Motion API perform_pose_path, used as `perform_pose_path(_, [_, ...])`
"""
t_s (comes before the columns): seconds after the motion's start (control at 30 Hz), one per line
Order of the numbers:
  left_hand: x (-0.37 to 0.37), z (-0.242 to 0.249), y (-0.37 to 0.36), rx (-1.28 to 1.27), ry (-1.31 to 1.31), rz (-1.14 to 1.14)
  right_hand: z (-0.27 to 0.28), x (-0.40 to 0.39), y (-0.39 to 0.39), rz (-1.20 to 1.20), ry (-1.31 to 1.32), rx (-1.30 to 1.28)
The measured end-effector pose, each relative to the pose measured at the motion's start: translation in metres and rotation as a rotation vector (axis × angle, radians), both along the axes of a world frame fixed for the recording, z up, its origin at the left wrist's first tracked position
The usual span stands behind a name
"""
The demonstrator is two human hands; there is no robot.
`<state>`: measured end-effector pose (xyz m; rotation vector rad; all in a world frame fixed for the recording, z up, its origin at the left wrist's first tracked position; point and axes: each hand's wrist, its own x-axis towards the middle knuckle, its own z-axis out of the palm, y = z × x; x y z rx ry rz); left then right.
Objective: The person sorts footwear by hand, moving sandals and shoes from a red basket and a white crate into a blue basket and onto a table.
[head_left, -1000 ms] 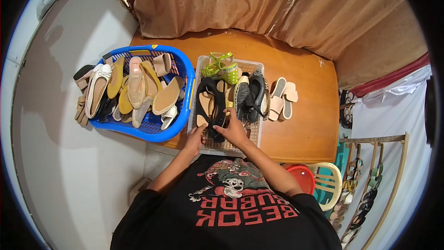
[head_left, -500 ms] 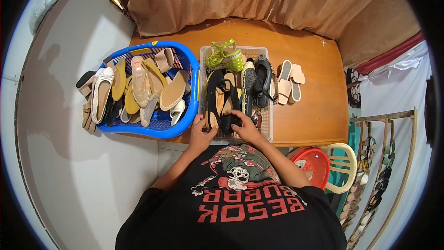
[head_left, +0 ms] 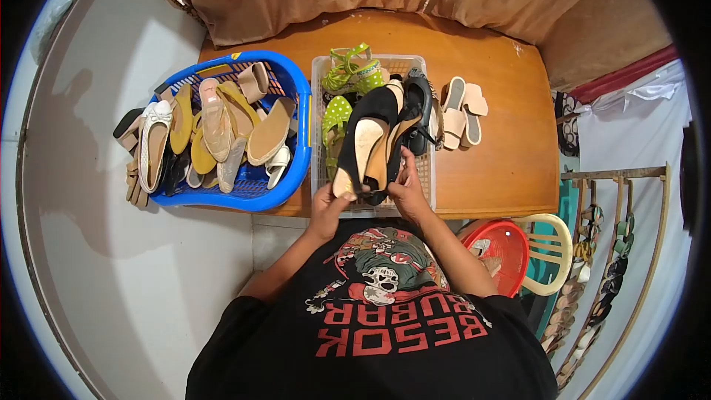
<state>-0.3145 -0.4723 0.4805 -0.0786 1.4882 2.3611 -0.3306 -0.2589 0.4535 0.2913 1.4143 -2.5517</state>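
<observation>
My left hand [head_left: 328, 213] is closed on the heel end of a black shoe [head_left: 367, 137] with a pale insole, raised over the clear plastic crate [head_left: 318, 74]. My right hand [head_left: 409, 191] grips the mate, a black shoe [head_left: 395, 144] with a tan inside, which is partly hidden behind the first. Both toes point away from me. Green polka-dot shoes [head_left: 335, 123] lie in the crate, to the left and beyond. A black strappy shoe [head_left: 421, 111] rests at the crate's right side.
Left of the crate stands a blue laundry basket [head_left: 302, 126] heaped with flats and sandals. Beige slides [head_left: 453, 122] lie on the wooden table [head_left: 511, 155] to the right. Below its edge are a red basin [head_left: 511, 263], a cream plastic chair [head_left: 559, 255] and a shoe rack [head_left: 644, 252].
Both hands have lifted the black shoes up out of the crate, tilting them to the right. A green polka-dot shoe beneath has come into sight.
</observation>
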Motion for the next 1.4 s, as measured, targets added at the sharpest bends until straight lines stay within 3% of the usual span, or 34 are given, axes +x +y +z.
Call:
perform_pose_path(0.03, [0.002,0.004,0.007,-0.139,0.024,-0.114,0.002,0.003,0.000,0.013,0.000,0.002])
perform_pose_path(0.1, [-0.001,0.015,0.018,-0.181,-0.006,-0.209,0.016,0.009,0.009,-0.013,-0.011,-0.019])
perform_pose_path(0.17, [-0.007,0.019,0.028,-0.363,0.243,-0.380,0.028,0.009,0.025,0.095,0.027,-0.238])
perform_pose_path(0.2, [-0.007,0.013,0.035,-0.482,0.229,-0.407,0.027,0.010,0.031,0.110,0.079,-0.152])
perform_pose_path(0.3, [-0.013,0.008,0.050,-0.560,0.072,-0.599,0.031,0.025,0.040,-0.009,-0.065,-0.128])
perform_pose_path(0.37, [-0.025,0.025,0.061,-0.622,0.152,-0.662,0.029,0.033,0.046,-0.069,-0.011,-0.144])
perform_pose_path(0.47, [-0.046,0.044,0.082,-0.694,0.267,-1.029,0.032,0.037,0.061,-0.157,-0.157,-0.063])
perform_pose_path(0.57, [-0.053,0.059,0.113,-0.769,0.187,-1.103,0.024,0.042,0.087,-0.177,-0.172,-0.182])
perform_pose_path(0.63, [-0.047,0.049,0.134,-0.805,0.196,-1.072,0.024,0.040,0.109,-0.220,-0.156,-0.180])
perform_pose_path(0.7, [-0.040,0.045,0.155,-0.880,0.230,-0.776,0.035,0.038,0.131,-0.274,-0.150,-0.084])
perform_pose_path(0.77, [-0.036,0.045,0.175,-0.916,0.315,-0.759,0.029,0.039,0.156,-0.273,-0.119,-0.021])
perform_pose_path(0.83, [-0.028,0.016,0.197,-0.591,0.433,-0.583,0.024,0.042,0.176,-0.192,-0.071,0.209])
perform_pose_path(0.87, [-0.031,0.014,0.204,-0.619,0.257,-0.793,0.010,0.046,0.185,-0.175,-0.102,0.262])
perform_pose_path(0.97, [-0.029,-0.026,0.233,-0.683,0.266,-0.830,-0.014,0.066,0.205,-0.218,-0.268,0.310])
perform_pose_path(1.03, [-0.041,0.000,0.260,-0.884,0.183,-0.944,-0.042,0.076,0.228,-0.253,-0.355,0.288])
perform_pose_path(1.1, [-0.034,-0.058,0.277,-0.911,0.477,-0.779,-0.059,0.085,0.248,-0.281,-0.448,0.268])
perform_pose_path(1.23, [-0.054,-0.050,0.326,-1.020,0.531,-0.826,-0.057,0.064,0.283,-0.345,-0.450,0.197])
perform_pose_path(1.3, [-0.072,-0.030,0.356,-0.789,0.078,-0.858,-0.058,0.039,0.313,-0.395,-0.403,0.233])
perform_pose_path(1.4, [-0.106,-0.077,0.398,-0.713,-0.002,-0.749,-0.074,-0.020,0.369,-0.300,-0.323,0.307])
